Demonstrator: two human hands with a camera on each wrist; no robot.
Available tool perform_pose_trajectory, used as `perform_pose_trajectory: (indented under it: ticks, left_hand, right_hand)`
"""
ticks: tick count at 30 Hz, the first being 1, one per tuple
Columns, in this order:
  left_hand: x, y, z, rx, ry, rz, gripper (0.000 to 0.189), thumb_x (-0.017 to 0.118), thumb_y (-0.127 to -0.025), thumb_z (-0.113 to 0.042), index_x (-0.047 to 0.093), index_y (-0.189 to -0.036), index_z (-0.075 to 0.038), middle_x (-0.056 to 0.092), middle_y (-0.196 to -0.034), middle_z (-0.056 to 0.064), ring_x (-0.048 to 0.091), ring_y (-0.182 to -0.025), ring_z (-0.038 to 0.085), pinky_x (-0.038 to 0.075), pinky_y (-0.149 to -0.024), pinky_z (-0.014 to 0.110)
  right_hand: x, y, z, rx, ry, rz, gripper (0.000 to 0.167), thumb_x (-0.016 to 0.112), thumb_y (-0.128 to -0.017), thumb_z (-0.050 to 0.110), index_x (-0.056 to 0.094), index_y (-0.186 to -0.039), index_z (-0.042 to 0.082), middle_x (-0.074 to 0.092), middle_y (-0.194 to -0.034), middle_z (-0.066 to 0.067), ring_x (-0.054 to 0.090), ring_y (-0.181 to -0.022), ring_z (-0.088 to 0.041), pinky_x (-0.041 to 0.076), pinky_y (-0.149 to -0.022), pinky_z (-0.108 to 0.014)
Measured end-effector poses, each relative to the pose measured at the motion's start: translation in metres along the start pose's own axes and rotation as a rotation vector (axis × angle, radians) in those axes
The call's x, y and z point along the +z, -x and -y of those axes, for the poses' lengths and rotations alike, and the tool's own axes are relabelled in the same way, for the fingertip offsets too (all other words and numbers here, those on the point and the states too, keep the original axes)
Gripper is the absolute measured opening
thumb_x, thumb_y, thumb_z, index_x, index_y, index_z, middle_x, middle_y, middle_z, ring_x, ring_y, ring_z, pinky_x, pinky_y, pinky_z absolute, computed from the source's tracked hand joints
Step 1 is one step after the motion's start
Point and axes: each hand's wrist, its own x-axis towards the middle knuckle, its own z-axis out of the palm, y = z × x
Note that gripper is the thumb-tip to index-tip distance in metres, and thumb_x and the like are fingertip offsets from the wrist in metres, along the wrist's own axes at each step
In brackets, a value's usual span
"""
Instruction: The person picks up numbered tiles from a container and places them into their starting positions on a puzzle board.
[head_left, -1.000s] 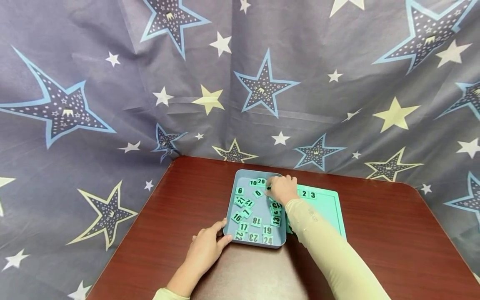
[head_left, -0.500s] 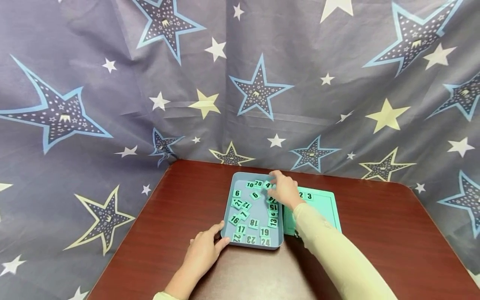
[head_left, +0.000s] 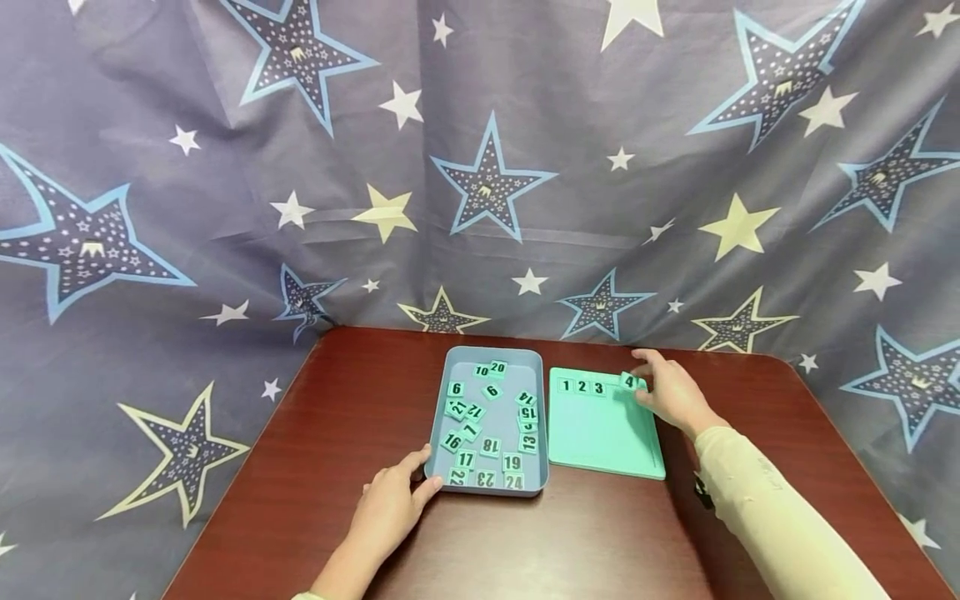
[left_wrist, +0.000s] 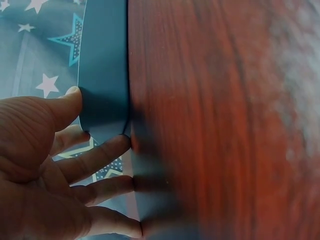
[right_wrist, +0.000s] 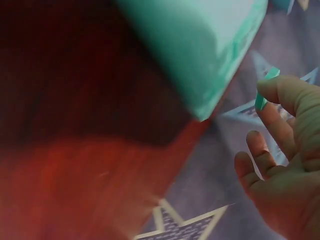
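My right hand (head_left: 672,398) pinches a small green number tile (head_left: 628,381) marked 4 between thumb and index finger. It is over the upper right of the green board (head_left: 600,433). In the right wrist view the tile (right_wrist: 266,90) appears edge-on at the fingertips. Along the board's top row lie tiles 1 (head_left: 566,386), 2 (head_left: 582,387) and 3 (head_left: 598,388). At the near left corner of the grey-blue tray (head_left: 513,375), my left hand (head_left: 384,508) rests with straight, spread fingers. The left wrist view shows its thumb (left_wrist: 70,102) touching the tray wall (left_wrist: 105,55).
Several loose number tiles lie in the tray, some rotated, some overlapping, such as tile 18 (head_left: 491,447) and tile 19 (head_left: 512,462). Tray and board stand side by side on a dark red wooden table (head_left: 585,533). A star-patterned cloth (head_left: 420,275) hangs behind it.
My right hand has taken tile 4 from the tray's far right area and carried it right, over the board. My left hand stays at the tray corner. The head view has shifted to the right.
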Motion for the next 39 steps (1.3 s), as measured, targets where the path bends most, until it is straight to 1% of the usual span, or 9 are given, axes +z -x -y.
perform_pose_trajectory:
  ticks: [3,4,9,13,19,23,30,36,39]
  left_hand:
    - [-0.001,0.001,0.001,-0.001,-0.005,-0.005,0.052,0.074,-0.102,-0.036,0.064,-0.15,-0.021,0.069,-0.144,0.018,0.062,-0.133,0.051,0.042,-0.106,0.081]
    - [-0.002,0.001,0.001,-0.002,-0.006,-0.005,0.052,0.074,-0.102,-0.036,0.064,-0.15,-0.021,0.069,-0.144,0.018,0.062,-0.133,0.051,0.043,-0.105,0.08]
    - [-0.001,0.001,-0.001,0.0,-0.009,-0.004,0.052,0.074,-0.102,-0.037,0.064,-0.15,-0.022,0.069,-0.144,0.017,0.062,-0.132,0.051,0.047,-0.102,0.078]
    - [0.0,0.001,0.0,0.011,-0.006,-0.012,0.051,0.074,-0.102,-0.037,0.065,-0.15,-0.022,0.07,-0.143,0.016,0.064,-0.132,0.049,0.047,-0.102,0.077]
    - [0.001,0.001,0.0,0.016,-0.012,-0.021,0.051,0.075,-0.101,-0.037,0.065,-0.149,-0.021,0.071,-0.142,0.016,0.066,-0.129,0.048,0.05,-0.1,0.075]
    - [0.001,0.001,0.001,0.013,-0.013,-0.019,0.051,0.075,-0.101,-0.037,0.065,-0.149,-0.022,0.071,-0.142,0.016,0.066,-0.129,0.049,0.051,-0.098,0.074]
    - [0.0,0.001,0.001,0.001,-0.017,-0.012,0.051,0.074,-0.101,-0.037,0.064,-0.15,-0.023,0.07,-0.143,0.016,0.065,-0.129,0.05,0.051,-0.098,0.074]
    - [-0.001,0.001,0.0,-0.002,-0.012,0.0,0.052,0.073,-0.102,-0.038,0.064,-0.151,-0.022,0.07,-0.143,0.017,0.064,-0.132,0.049,0.048,-0.102,0.077]
    - [-0.001,0.002,0.0,0.0,-0.013,-0.004,0.052,0.073,-0.102,-0.038,0.064,-0.151,-0.023,0.07,-0.143,0.018,0.064,-0.131,0.05,0.049,-0.1,0.076]
  right_hand:
    - [0.005,0.003,-0.013,0.003,0.016,0.008,0.068,0.076,-0.095,0.004,0.044,-0.155,-0.002,0.074,-0.131,-0.023,0.057,-0.127,-0.049,0.048,-0.103,-0.065]
    - [0.008,0.003,-0.016,0.001,0.02,0.007,0.067,0.076,-0.095,0.005,0.045,-0.154,-0.002,0.075,-0.131,-0.022,0.057,-0.127,-0.049,0.047,-0.104,-0.066]
    - [0.024,0.0,-0.024,-0.026,0.063,-0.002,0.066,0.079,-0.093,0.003,0.048,-0.152,0.0,0.077,-0.126,-0.018,0.058,-0.125,-0.049,0.044,-0.108,-0.07]
    - [0.029,-0.004,-0.023,-0.043,0.085,-0.008,0.066,0.08,-0.092,0.003,0.05,-0.151,0.002,0.078,-0.126,-0.015,0.059,-0.125,-0.049,0.044,-0.109,-0.069]
    - [0.032,-0.006,-0.019,-0.055,0.078,-0.003,0.066,0.08,-0.093,0.004,0.051,-0.153,0.003,0.078,-0.126,-0.014,0.06,-0.123,-0.047,0.048,-0.105,-0.066]
    - [0.034,-0.005,-0.018,-0.035,0.073,-0.017,0.061,0.08,-0.094,0.006,0.055,-0.15,0.002,0.078,-0.123,-0.016,0.062,-0.12,-0.046,0.051,-0.101,-0.064]
    - [0.034,-0.003,-0.017,0.004,0.051,-0.027,0.05,0.079,-0.096,0.01,0.061,-0.142,0.001,0.079,-0.107,-0.013,0.065,-0.109,-0.041,0.053,-0.093,-0.06]
    - [0.037,-0.002,-0.018,0.016,0.061,-0.042,0.046,0.079,-0.097,0.014,0.064,-0.139,0.0,0.079,-0.105,-0.013,0.066,-0.107,-0.042,0.052,-0.093,-0.061]
    - [0.038,-0.003,-0.018,0.018,0.058,-0.052,0.045,0.078,-0.097,0.014,0.064,-0.138,-0.001,0.08,-0.106,-0.013,0.066,-0.108,-0.043,0.052,-0.094,-0.061]
